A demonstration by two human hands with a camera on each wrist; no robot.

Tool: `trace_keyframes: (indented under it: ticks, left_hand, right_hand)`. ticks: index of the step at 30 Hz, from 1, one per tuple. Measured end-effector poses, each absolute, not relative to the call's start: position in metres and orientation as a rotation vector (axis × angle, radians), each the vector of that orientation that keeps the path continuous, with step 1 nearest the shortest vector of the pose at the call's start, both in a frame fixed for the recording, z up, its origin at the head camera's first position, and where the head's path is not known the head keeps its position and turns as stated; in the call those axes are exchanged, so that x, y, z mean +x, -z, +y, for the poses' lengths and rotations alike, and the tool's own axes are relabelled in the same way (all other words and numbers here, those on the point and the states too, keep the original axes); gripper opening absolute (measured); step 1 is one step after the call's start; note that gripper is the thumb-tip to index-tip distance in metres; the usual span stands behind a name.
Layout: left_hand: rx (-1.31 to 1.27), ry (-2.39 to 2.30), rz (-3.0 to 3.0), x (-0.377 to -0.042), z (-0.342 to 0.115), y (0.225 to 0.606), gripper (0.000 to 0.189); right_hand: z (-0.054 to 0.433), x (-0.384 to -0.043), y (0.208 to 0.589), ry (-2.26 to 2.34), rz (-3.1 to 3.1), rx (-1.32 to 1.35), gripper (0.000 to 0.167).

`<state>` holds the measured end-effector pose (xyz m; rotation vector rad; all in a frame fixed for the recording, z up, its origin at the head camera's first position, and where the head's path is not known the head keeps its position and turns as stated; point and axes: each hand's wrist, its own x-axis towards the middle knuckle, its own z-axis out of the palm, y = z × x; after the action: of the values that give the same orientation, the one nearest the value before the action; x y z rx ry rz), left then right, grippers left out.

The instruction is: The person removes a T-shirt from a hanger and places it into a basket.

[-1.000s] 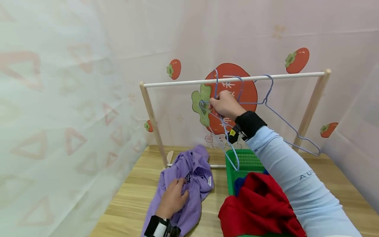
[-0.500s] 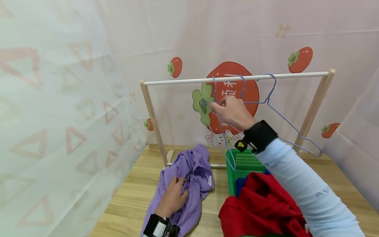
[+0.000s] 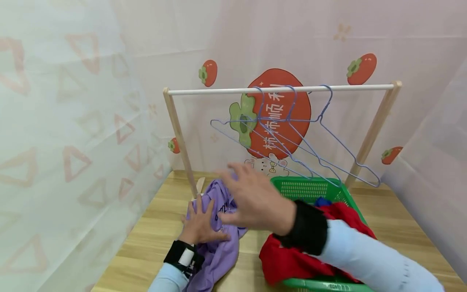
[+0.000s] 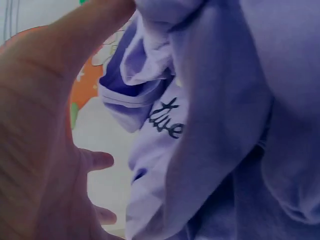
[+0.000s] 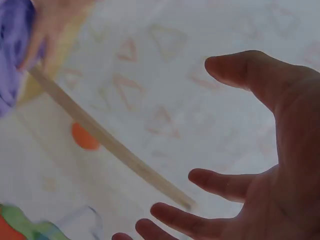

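Note:
A crumpled purple garment (image 3: pixel 219 259) with dark lettering lies on the table. My left hand (image 3: pixel 198 223) is at its left side with fingers spread; in the left wrist view the garment (image 4: pixel 215 115) fills the right, beside the thumb. My right hand (image 3: pixel 255 198), blurred, is in the air and overlaps the garment's right part in the head view. Its fingers are spread with nothing between them, as the right wrist view shows the hand (image 5: pixel 270 185). Several blue wire hangers (image 3: pixel 350 152) hang from the white rail (image 3: pixel 219 91) behind the hands.
At the right stands a green basket (image 3: pixel 306 181) holding a red garment (image 3: pixel 288 263) and something blue (image 3: pixel 322 201). Wooden posts (image 3: pixel 375 129) carry the rail at both ends. A printed cloth backdrop (image 3: pixel 146 32) encloses the wooden table (image 3: pixel 138 243).
My right hand has let go of a hanger and come down toward the purple garment. The hangers now hang turned and spread along the rail. My left fingers have spread wider.

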<state>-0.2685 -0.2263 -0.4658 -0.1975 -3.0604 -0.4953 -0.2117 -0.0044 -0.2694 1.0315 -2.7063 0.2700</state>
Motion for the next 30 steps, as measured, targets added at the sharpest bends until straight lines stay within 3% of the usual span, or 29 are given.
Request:
trace_keyframes:
  ticks: [5,10,16,19,25,30]
  left_hand:
    - [-0.118,0.493,-3.17,-0.274,-0.226,0.474,0.152]
    - [-0.071,0.45,-3.212,-0.28,-0.22,0.49,0.147]
    - [-0.054,0.424,-3.215,-0.284,-0.212,0.495,0.134]
    - [-0.091,0.404,-3.196,-0.283,-0.205,0.493,0.127]
    - [-0.148,0.47,-3.139,-0.28,-0.199,0.496,0.11]
    - [-0.217,0.515,-3.069,-0.293,-0.209,0.521,0.095]
  right_hand:
    - [-0.041,-0.257,0.358,-0.16,-2.958,1.018,0.116]
    - [-0.057,-0.293,0.423,0.047,-3.163,0.793,0.137]
    - [-0.062,-0.314,0.453,-0.116,-3.295,0.713,0.145]
    - [-0.059,-0.317,0.455,-0.227,-3.336,0.699,0.136]
    - [-0.064,-0.317,0.453,-0.244,-3.332,0.729,0.101]
    - [-0.076,-0.321,0.45,-0.172,-3.318,0.786,0.08]
